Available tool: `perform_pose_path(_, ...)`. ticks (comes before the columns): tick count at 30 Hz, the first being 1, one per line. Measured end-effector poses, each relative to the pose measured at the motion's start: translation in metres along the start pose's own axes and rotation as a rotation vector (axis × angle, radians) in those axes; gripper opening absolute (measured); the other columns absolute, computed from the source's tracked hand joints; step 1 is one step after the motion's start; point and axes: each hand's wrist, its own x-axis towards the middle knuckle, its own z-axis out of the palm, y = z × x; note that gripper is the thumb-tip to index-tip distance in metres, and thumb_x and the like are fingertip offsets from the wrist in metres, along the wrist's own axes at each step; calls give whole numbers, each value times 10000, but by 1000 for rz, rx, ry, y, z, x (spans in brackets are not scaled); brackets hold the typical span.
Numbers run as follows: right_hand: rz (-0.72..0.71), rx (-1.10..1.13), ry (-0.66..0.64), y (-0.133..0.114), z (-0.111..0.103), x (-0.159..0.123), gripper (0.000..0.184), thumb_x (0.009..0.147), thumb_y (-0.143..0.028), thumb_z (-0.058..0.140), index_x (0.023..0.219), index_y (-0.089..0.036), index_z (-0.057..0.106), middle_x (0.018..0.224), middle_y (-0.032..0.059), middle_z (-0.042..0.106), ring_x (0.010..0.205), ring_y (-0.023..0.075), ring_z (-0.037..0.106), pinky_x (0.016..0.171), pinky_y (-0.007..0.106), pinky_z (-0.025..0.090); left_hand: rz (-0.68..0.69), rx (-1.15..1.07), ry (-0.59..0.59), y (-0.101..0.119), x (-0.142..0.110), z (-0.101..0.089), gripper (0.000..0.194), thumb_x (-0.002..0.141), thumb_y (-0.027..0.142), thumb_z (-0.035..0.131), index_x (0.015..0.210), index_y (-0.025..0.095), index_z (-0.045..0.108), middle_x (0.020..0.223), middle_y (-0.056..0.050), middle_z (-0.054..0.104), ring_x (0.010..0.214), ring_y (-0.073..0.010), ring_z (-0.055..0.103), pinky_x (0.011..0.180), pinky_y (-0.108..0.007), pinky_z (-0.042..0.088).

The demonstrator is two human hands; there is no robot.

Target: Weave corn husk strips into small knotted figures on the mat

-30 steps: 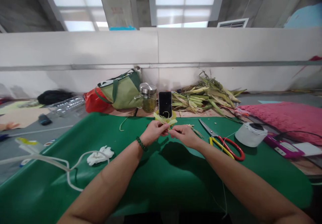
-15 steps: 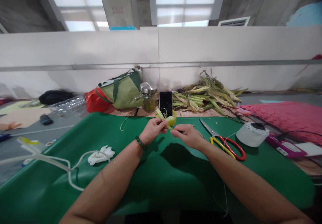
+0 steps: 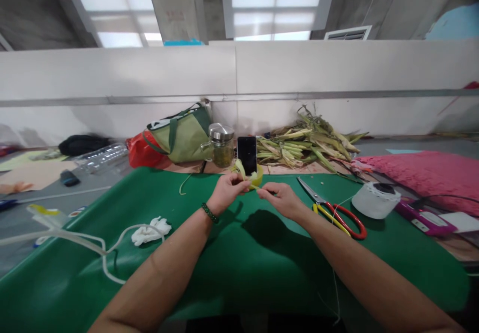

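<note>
Head view, feed clear enough to work from. I have both hands out over a smooth dark-green mat (image 3: 239, 273) on the table, close together near its far edge. Left hand (image 3: 227, 193), with a green beaded bracelet (image 3: 210, 213) at the wrist, is closed in a pinch on a pale yellow-green plant strip (image 3: 239, 167); its loose end curls up above the fingers. Right hand (image 3: 281, 201) pinches the other end, narrow grip, so the strip spans the small gap between the two. Just behind: a round yellow object, partly hidden, and a black-screened phone (image 3: 247, 153) standing upright. To the phone's left, I note a clear glass mug with a steel lid (image 3: 220, 146); to its right, a heap of green and tan plant leaves (image 3: 309, 141). Right of the right hand lie metal scissors with red handles (image 3: 359, 231), blades pointing away, then a white thread spool (image 3: 374, 202). Crumpled white tissue (image 3: 149, 232) sits left of the left forearm.
</note>
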Motion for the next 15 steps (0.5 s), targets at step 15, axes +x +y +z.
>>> perform_pose_path(15, 134, 601, 151, 9, 13, 10, 384, 642, -516, 733, 824, -193, 633, 798, 34, 669, 780, 185, 608, 732, 328, 485, 343, 163, -55, 10, -21, 17, 360, 830, 162, 479, 1121, 223, 681, 1166, -47, 687, 1097, -221, 610, 1008, -376, 435)
